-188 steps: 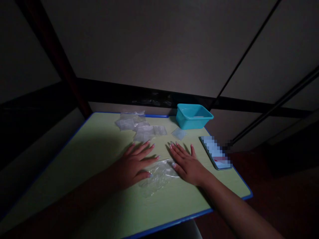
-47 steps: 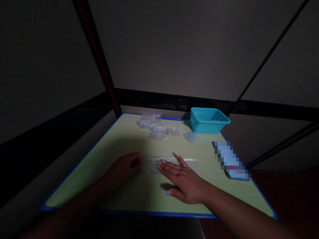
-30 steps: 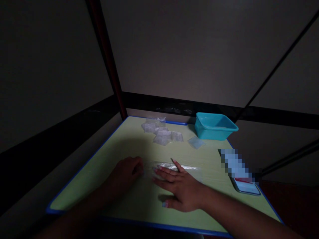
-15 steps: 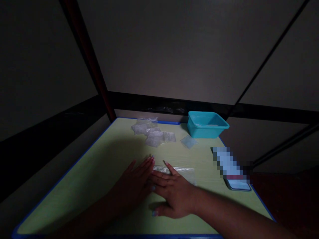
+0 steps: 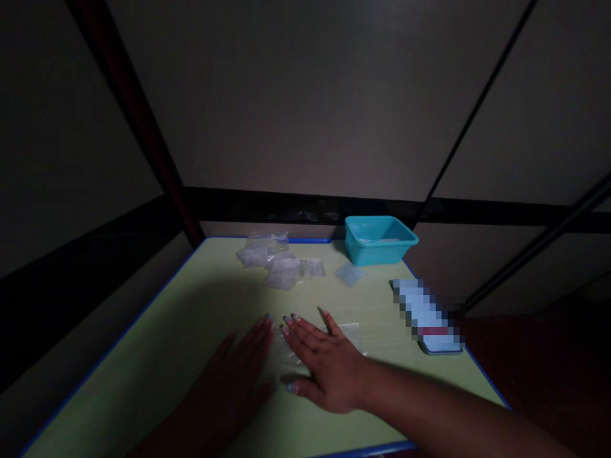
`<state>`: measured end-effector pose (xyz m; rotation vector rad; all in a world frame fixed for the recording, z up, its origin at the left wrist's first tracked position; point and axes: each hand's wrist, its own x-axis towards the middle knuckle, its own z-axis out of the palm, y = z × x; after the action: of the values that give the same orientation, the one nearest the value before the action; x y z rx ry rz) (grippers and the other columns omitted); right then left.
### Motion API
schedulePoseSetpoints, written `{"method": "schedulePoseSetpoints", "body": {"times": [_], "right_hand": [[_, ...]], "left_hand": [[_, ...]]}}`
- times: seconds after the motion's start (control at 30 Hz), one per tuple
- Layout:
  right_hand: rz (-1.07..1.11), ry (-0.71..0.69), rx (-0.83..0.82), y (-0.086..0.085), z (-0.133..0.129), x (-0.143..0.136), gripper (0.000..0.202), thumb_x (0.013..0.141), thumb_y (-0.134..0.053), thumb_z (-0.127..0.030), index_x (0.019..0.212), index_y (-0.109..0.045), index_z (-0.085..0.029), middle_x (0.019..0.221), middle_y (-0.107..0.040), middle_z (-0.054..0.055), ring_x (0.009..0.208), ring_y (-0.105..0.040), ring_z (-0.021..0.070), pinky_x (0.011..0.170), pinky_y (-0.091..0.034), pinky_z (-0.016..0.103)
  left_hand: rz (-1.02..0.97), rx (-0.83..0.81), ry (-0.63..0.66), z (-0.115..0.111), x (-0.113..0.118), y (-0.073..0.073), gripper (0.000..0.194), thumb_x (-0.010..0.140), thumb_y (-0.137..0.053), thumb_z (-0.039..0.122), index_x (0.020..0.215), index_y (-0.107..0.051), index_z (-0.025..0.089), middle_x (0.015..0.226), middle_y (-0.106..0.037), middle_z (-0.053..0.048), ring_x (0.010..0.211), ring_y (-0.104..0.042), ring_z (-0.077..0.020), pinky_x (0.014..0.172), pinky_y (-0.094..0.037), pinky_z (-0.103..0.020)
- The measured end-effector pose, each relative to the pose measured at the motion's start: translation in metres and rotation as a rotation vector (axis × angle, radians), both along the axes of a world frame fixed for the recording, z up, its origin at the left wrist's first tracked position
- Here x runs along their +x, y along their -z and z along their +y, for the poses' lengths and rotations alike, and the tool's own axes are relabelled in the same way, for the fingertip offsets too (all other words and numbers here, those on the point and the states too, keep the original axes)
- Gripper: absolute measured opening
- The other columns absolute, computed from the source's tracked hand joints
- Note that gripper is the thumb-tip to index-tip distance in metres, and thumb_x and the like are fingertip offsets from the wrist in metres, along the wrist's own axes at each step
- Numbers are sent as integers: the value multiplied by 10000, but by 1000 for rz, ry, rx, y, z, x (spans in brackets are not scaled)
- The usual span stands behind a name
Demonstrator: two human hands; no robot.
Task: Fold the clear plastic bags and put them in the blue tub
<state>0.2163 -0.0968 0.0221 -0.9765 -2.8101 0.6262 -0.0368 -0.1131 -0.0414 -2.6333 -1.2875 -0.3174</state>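
A clear plastic bag [image 5: 352, 333] lies flat on the yellow-green table [image 5: 191, 318], near its middle. My right hand [image 5: 324, 359] rests palm down on the bag with its fingers spread, covering much of it. To its left, my left hand [image 5: 241, 369] lies flat in shadow, fingers stretched out, its fingertips by the bag's left end. A narrow gap separates the two hands. Neither hand grips anything. Beyond them, several clear packets [image 5: 284, 273] lie loosely overlapped, and a single bluish packet [image 5: 350, 274] lies apart on their right.
A turquoise basket [image 5: 379, 254] stands at the table's back right corner with something clear inside. A phone-like device [image 5: 442, 345], mostly pixelated, lies along the right edge. Dark wall panels rise behind the table.
My hands, close together at the fingertips before, have moved apart, the left one going left. More of the bag shows between them. The whole view has shifted slightly.
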Motion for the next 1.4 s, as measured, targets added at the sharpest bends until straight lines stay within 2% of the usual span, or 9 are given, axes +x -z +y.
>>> {"method": "schedulePoseSetpoints", "body": {"times": [0.17, 0.4, 0.6, 0.8, 1.0, 1.13, 1.27, 1.4], "right_hand": [[-16, 66, 12, 3, 0, 7, 719, 943, -254, -584, 1503, -101, -160, 1553, -95, 104, 1438, -23, 212, 1106, 128, 535], [-147, 205, 71, 12, 4, 38, 736, 943, -262, -575, 1505, -7, -175, 1560, -20, 109, 1437, 2, 238, 1112, 15, 578], [-196, 289, 117, 14, 0, 59, 719, 949, -252, -564, 1505, -19, -173, 1559, -20, 107, 1437, 7, 240, 1110, -1, 576], [-199, 307, 144, 18, -1, 63, 684, 956, -253, -541, 1506, -17, -211, 1558, -15, 80, 1438, -6, 246, 1105, -6, 588], [-181, 319, 159, 22, -1, 64, 694, 954, -257, -533, 1507, -26, -182, 1554, 4, 77, 1437, -8, 258, 1107, 3, 592], [-183, 322, 149, 22, -1, 64, 706, 951, -243, -550, 1505, -40, -164, 1552, 1, 77, 1437, -5, 254, 1107, 2, 592], [-171, 319, 146, 22, -1, 63, 711, 950, -234, -561, 1505, -32, -166, 1551, -2, 79, 1437, -14, 257, 1101, 2, 605], [-168, 317, 151, 22, -1, 63, 710, 950, -230, -564, 1505, -25, -172, 1550, 19, 75, 1438, -2, 245, 1098, 11, 604]], "left_hand": [[18, 20, 0, 2, 0, 0, 635, 936, -338, 490, 1483, -240, 182, 1475, -359, -126, 1304, -430, -282, 1067, -270, -444], [13, -15, -8, 4, 3, -6, 624, 923, -343, 489, 1445, -340, 147, 1470, -365, -134, 1298, -433, -301, 1050, -278, -461], [25, -80, -58, 3, 6, -9, 626, 917, -312, 502, 1434, -363, 152, 1490, -328, -118, 1335, -382, -288, 1063, -263, -475], [56, -147, -98, 0, 8, -15, 610, 926, -309, 490, 1440, -350, 164, 1505, -302, -110, 1354, -352, -279, 1074, -255, -471], [55, -156, -162, -4, -2, -14, 605, 935, -297, 475, 1439, -352, 146, 1490, -334, -124, 1343, -368, -294, 1074, -257, -484], [64, -191, -173, -6, -8, -14, 607, 944, -287, 452, 1455, -308, 125, 1495, -306, -138, 1352, -349, -306, 1073, -255, -521], [84, -221, -209, -4, -1, -24, 598, 954, -267, 403, 1466, -259, 94, 1506, -245, -171, 1368, -308, -331, 1053, -244, -597], [76, -213, -175, 5, 21, -39, 613, 937, -325, 394, 1463, -260, 86, 1511, -234, -182, 1378, -285, -334, 1066, -228, -601]]}}
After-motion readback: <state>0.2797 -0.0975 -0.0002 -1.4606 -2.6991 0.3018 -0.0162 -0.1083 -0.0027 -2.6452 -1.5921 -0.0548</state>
